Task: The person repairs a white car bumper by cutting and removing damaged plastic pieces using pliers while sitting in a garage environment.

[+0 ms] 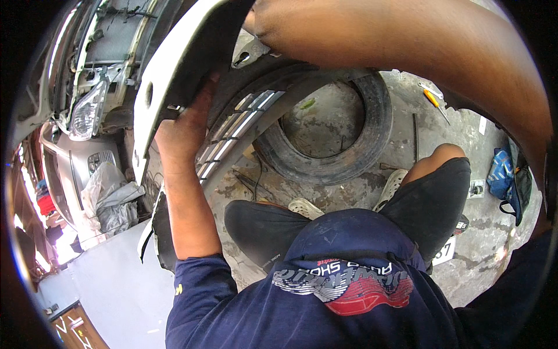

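A white car bumper cover with a dark inner side is tilted up in front of me, to the left. My left hand is closed on its lower edge, the fingers reaching onto the dark inner face. A slatted grille section runs along the bumper to the right of this hand. My right arm crosses the top of the view, and only a sliver of my right hand shows beside the bumper's upper part; its fingers are hidden. A black tire lies flat on the floor beneath the bumper.
At the left are a car's exposed front with a headlight, a silver car part and plastic sheeting. An orange-handled screwdriver, a metal bar and a blue bag lie on the concrete at the right.
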{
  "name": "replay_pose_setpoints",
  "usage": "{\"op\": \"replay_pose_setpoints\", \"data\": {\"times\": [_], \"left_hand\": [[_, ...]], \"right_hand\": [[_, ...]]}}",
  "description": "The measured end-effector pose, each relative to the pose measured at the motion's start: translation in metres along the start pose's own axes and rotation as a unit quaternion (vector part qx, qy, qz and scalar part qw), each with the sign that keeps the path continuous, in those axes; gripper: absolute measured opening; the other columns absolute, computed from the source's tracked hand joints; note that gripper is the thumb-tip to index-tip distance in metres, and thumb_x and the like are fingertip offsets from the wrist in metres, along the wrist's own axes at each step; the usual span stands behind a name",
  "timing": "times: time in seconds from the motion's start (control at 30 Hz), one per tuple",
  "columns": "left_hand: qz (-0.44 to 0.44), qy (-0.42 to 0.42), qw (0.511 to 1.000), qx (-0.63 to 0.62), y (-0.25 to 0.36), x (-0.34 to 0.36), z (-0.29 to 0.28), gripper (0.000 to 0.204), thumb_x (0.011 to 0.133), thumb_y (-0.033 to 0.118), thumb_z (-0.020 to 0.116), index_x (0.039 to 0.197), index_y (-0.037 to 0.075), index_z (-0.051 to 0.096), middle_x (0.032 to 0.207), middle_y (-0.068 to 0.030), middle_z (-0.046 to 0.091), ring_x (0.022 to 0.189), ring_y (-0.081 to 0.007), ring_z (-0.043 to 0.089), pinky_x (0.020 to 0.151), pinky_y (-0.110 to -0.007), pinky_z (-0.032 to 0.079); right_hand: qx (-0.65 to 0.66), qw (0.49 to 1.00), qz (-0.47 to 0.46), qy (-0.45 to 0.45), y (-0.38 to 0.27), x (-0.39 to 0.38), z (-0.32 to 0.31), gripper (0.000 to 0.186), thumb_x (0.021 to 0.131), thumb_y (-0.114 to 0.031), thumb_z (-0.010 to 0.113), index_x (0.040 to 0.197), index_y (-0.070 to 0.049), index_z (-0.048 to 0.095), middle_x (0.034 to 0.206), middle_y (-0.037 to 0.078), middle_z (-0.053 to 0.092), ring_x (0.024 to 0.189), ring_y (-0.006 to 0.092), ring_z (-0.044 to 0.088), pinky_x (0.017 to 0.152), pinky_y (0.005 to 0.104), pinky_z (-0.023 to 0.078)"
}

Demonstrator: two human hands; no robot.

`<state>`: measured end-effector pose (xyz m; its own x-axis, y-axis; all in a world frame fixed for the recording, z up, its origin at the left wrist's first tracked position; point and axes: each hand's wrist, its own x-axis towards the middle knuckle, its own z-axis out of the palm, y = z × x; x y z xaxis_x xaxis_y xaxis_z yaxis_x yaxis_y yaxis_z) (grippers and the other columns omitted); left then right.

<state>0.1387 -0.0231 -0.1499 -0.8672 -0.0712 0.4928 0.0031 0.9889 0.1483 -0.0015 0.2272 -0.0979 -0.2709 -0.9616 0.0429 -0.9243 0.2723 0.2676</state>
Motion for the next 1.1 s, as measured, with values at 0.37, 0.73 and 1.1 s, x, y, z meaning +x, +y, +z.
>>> {"op": "replay_pose_setpoints", "data": {"times": [0.37, 0.73, 1.1], "left_hand": [[0.025, -0.046, 0.999, 0.0, -0.013, -0.003, -0.004, 0.04, 0.083, 0.027, 0.091, 0.112, 0.005, 0.078, 0.107, -0.0125, 0.08, 0.096, -0.0266, 0.076, 0.087, -0.039, 0.058], [0.048, -0.32, 0.841, -0.435, -0.042, 0.027, -0.022, 0.061, 0.072, 0.028, 0.095, 0.123, 0.004, 0.071, 0.117, -0.0127, 0.075, 0.106, -0.0267, 0.071, 0.095, -0.041, 0.054], [0.077, -0.369, 0.809, -0.45, -0.046, 0.035, -0.013, 0.081, 0.065, 0.028, 0.096, 0.135, 0.005, 0.064, 0.129, -0.0145, 0.069, 0.119, -0.0286, 0.066, 0.105, -0.043, 0.049]], "right_hand": [[-0.041, 0.985, -0.066, 0.155, 0.006, -0.023, 0.009, 0.018, 0.087, -0.012, 0.063, 0.088, 0.002, 0.075, 0.087, 0.021, 0.073, 0.088, 0.0349, 0.073, 0.077, 0.0419, 0.059], [-0.057, 0.983, 0.049, 0.17, -0.017, -0.038, 0.034, 0.024, 0.088, -0.02, 0.065, 0.088, 0.0, 0.078, 0.095, 0.018, 0.07, 0.094, 0.03, 0.066, 0.078, 0.0427, 0.058], [0.074, 0.995, -0.008, 0.061, 0.007, -0.028, -0.003, 0.023, 0.091, -0.017, 0.062, 0.084, -0.001, 0.077, 0.086, 0.019, 0.075, 0.084, 0.0331, 0.076, 0.072, 0.0439, 0.062]]}}
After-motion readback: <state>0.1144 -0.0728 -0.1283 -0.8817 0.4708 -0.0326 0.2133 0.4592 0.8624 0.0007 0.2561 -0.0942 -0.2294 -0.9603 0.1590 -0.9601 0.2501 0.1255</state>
